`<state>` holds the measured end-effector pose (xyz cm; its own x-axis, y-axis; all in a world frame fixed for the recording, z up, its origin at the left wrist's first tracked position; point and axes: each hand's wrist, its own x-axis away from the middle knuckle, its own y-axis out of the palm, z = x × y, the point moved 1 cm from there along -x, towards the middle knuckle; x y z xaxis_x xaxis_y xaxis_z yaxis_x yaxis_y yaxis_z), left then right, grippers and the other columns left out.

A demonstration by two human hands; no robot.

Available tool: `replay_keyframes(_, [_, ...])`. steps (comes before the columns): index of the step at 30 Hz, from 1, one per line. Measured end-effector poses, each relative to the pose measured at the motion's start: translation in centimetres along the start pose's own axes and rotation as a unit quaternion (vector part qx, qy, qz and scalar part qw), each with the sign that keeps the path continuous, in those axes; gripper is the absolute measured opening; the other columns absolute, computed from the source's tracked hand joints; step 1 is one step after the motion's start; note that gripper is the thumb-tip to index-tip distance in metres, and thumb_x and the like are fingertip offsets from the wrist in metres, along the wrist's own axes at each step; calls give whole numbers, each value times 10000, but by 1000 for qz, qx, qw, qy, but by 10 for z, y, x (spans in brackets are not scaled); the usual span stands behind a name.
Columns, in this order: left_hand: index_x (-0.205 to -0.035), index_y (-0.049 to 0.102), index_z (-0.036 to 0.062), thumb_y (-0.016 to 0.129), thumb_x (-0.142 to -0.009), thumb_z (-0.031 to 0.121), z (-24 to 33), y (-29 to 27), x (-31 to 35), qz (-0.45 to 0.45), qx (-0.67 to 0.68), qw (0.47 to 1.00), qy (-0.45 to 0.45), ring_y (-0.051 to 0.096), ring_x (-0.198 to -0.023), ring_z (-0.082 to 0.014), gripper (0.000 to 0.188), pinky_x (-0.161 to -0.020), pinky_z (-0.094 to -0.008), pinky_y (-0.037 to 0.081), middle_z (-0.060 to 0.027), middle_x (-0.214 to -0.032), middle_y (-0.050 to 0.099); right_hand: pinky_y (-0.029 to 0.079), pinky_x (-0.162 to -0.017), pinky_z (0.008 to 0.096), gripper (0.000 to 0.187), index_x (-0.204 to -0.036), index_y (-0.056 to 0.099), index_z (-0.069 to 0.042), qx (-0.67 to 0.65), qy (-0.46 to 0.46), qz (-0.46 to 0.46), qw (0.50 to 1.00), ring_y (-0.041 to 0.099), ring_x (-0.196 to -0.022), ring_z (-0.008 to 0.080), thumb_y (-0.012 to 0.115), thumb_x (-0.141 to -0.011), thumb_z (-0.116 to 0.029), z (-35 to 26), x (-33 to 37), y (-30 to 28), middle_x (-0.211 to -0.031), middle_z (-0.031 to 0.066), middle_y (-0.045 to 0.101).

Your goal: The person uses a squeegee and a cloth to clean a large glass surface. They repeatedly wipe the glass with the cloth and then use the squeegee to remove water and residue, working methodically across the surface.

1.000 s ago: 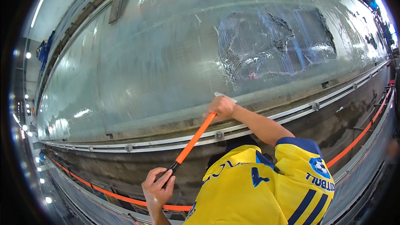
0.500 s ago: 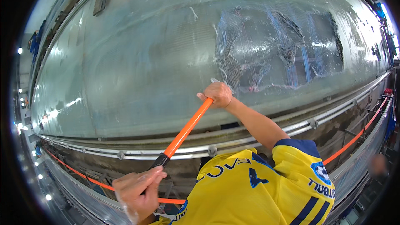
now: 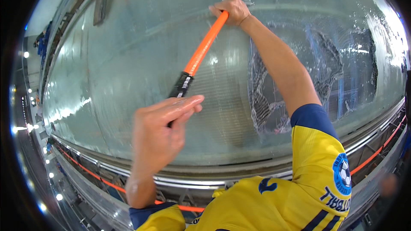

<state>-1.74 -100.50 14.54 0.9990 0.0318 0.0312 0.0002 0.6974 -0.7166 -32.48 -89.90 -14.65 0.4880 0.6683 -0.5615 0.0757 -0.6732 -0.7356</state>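
Note:
An orange pole with a black grip (image 3: 206,45) slants over a wet, glossy grey-green surface (image 3: 128,81). My right hand (image 3: 232,10) is wrapped round the pole's far end, low over the surface. A pale, shiny bit (image 3: 248,2) shows just beyond that hand; its shape is too small to make out. Nearer to me, my left hand (image 3: 165,128) is closed on the black grip, its fingers long over it. Right of the pole lies a ragged dark patch (image 3: 267,98) with mesh-like, crumpled edges and blue streaks, partly covered by my right forearm.
A metal rail (image 3: 188,184) runs along the near edge, between my body and the wet surface. An orange-red line (image 3: 96,174) follows below it. At the far left a grey beam (image 3: 101,2) juts over the surface. Bright lamps (image 3: 59,196) dot the left side.
Both my hands have moved away from me with the pole, further over the wet surface. My right arm is now stretched out across it. The view has shifted slightly too.

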Motion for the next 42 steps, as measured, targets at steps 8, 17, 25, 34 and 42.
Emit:
replay_keyframes(8, [-1119,713,-42,719,-888,65,-11,-54,139,157,-19,965,-208,502,-526,-31,255,-457,-189,346,-85,-828,749,582,-716,441,159,-867,687,-201,-93,33,-167,981,696,-765,320,672,-879,-359,-167,38,3,-772,54,684])
replay_keyframes(17, [-973,731,-72,757,-822,79,27,-46,363,94,90,958,-257,709,-698,-157,215,-698,-279,549,-147,-759,746,440,-485,433,384,-626,528,-134,-187,-15,-64,980,561,-516,302,692,-899,-349,-367,233,-79,-549,66,549])
replay_keyframes(25, [-889,762,-11,745,-785,110,91,5,377,75,102,976,-179,617,-471,-160,161,-499,-257,441,-73,-549,642,419,-447,406,437,-536,479,-137,-164,-11,-12,986,521,-447,282,728,-864,-282,-365,287,-122,-487,50,483])
replay_keyframes(34, [-814,729,-2,724,-863,255,100,-30,241,79,-44,986,-137,591,-659,-176,262,-686,-317,438,-43,-671,685,369,-388,415,473,-536,418,-135,-161,53,29,985,472,-413,275,738,-867,-239,-288,222,-94,-467,43,431])
replay_keyframes(42, [-882,670,6,674,-935,281,49,-87,150,60,-143,987,-37,544,-699,-166,280,-659,-309,424,-86,-731,649,419,-414,413,337,-599,532,-123,-202,53,-1,978,546,-462,280,741,-850,-205,-215,138,-60,-518,46,526])
